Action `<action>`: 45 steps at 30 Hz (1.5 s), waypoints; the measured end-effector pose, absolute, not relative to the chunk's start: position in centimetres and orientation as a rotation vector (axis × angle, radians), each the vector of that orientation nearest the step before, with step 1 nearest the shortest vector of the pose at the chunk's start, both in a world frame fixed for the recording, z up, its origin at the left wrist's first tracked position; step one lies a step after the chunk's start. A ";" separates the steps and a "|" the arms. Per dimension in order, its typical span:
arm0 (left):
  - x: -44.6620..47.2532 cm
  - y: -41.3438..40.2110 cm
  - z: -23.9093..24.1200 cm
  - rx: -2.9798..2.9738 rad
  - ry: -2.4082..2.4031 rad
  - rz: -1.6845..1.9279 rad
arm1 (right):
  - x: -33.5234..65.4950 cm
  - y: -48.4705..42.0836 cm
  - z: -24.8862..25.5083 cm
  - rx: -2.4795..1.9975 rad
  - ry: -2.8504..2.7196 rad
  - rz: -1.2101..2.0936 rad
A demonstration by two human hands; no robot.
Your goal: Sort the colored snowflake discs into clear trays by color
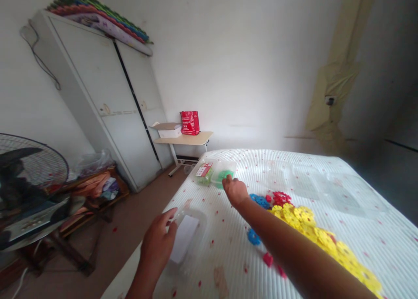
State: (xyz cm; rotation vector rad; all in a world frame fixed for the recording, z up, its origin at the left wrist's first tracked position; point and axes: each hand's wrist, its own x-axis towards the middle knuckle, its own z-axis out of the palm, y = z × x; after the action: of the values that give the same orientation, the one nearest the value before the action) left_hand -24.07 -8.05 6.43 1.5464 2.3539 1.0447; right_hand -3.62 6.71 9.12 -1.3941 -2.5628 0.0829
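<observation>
My right hand point(235, 191) reaches far across the bed to a clear tub of green pieces point(223, 175). Its fingers curl down at the tub's near rim, and whether they hold anything is hidden. My left hand point(159, 242) is closed on the rim of a clear plastic box point(187, 238) with a white card inside, near the bed's left edge. A heap of yellow snowflake pieces point(321, 238) lies under and beside my right forearm, with red pieces point(281, 198) and blue pieces point(259, 200) at its far end.
A second clear box with a red label point(204, 172) lies beside the green tub. Clear plastic bags point(326, 185) lie on the white bedsheet point(375, 246). A fan point(29, 172), a grey wardrobe point(107, 103), and a small table with a red bag point(190, 122) stand left.
</observation>
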 end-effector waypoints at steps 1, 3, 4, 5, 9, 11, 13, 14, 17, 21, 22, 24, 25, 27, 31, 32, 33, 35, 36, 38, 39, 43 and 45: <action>-23.1 -7.9 6.8 1.548 2.302 1.098 | -3.6 7.0 9.0 -1.377 -2.570 0.068; -21.2 -7.4 7.1 1.544 2.185 1.185 | -3.5 7.4 8.7 -1.348 -2.583 0.037; -20.3 -7.0 7.0 1.537 2.122 1.212 | -3.4 7.5 8.6 -1.339 -2.588 0.021; -19.3 -6.5 6.8 1.514 2.064 1.237 | -3.3 7.7 8.5 -1.333 -2.591 0.005; -15.7 -4.4 5.0 1.341 1.813 1.296 | -2.2 8.1 8.4 -1.337 -2.596 -0.072; -14.1 -3.5 3.8 1.142 1.661 1.305 | -0.9 7.7 8.5 -1.336 -2.597 -0.112; -12.7 -2.8 2.9 0.911 1.478 1.340 | 0.8 6.7 8.6 -1.339 -2.588 -0.150; -12.1 -2.5 2.6 0.792 1.372 1.353 | 1.7 5.9 8.7 -1.340 -2.574 -0.165; -10.5 -1.9 2.9 0.499 0.986 1.296 | 4.7 2.9 8.5 -1.297 -2.490 -0.196; -8.2 -1.5 4.2 0.365 0.551 1.193 | 8.2 -1.2 7.4 -1.091 -2.346 -0.186; -7.6 -1.5 4.5 0.352 0.506 1.191 | 8.9 -2.1 7.1 -1.057 -2.310 -0.171; -6.2 -1.5 4.6 0.339 0.469 1.189 | 10.3 -3.6 6.7 -1.028 -2.276 -0.110; -5.6 -1.5 4.6 0.339 0.462 1.180 | 10.9 -4.2 6.6 -1.022 -2.282 -0.062; -4.5 -1.7 4.4 0.350 0.465 1.153 | 12.1 -5.3 6.4 -1.010 -2.315 0.053; -3.4 -2.3 3.8 0.401 0.488 1.122 | 13.7 -6.9 6.3 -0.964 -2.278 0.255; -3.4 -2.5 3.6 0.413 0.484 1.130 | 13.9 -7.1 6.3 -0.939 -2.261 0.317; -3.4 -2.6 3.4 0.422 0.480 1.138 | 14.1 -7.3 6.3 -0.906 -2.248 0.383; -3.5 -2.7 3.0 0.426 0.474 1.151 | 14.2 -7.4 6.3 -0.842 -2.234 0.498; -3.5 -2.7 2.8 0.424 0.474 1.157 | 14.2 -7.4 6.3 -0.818 -2.228 0.540; -3.5 -2.6 2.4 0.421 0.471 1.164 | 14.3 -7.3 6.3 -0.793 -2.217 0.607; -3.5 -2.6 2.3 0.421 0.465 1.164 | 14.3 -7.3 6.2 -0.784 -2.210 0.632; -3.3 -2.7 2.2 0.413 0.441 1.143 | 14.3 -7.3 6.1 -0.764 -2.142 0.695; -3.3 -2.8 2.2 0.408 0.446 1.140 | 14.2 -7.3 6.0 -0.737 -2.114 0.722</action>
State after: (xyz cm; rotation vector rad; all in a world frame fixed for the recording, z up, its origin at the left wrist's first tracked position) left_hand -3.31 -2.83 2.23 0.4081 0.4463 1.1404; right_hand 14.24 -7.35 6.01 -0.7374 -2.1139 0.7217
